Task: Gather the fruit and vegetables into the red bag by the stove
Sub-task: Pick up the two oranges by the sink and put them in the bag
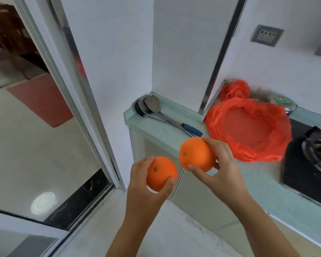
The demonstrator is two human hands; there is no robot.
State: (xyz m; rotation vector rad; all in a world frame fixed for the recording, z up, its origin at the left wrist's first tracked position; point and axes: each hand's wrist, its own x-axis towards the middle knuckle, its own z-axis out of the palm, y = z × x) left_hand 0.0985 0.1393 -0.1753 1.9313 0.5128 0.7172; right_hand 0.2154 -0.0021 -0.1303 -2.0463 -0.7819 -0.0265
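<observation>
I hold one orange in each hand, in front of the counter's edge. My left hand (139,184) grips an orange (160,173) low and to the left, over the floor. My right hand (224,167) grips a second orange (196,153) higher up, just left of the red bag (220,115). The red plastic bag lies open on the pale green counter (263,190) beside the black stove (302,171). Its mouth is wide and its inside looks empty.
Metal ladles and a spatula with a blue handle (191,129) lie on the counter left of the bag. A second bunched red bag (233,89) and a round lidded tin (285,103) sit behind it. A sliding glass door frame (85,115) stands to the left.
</observation>
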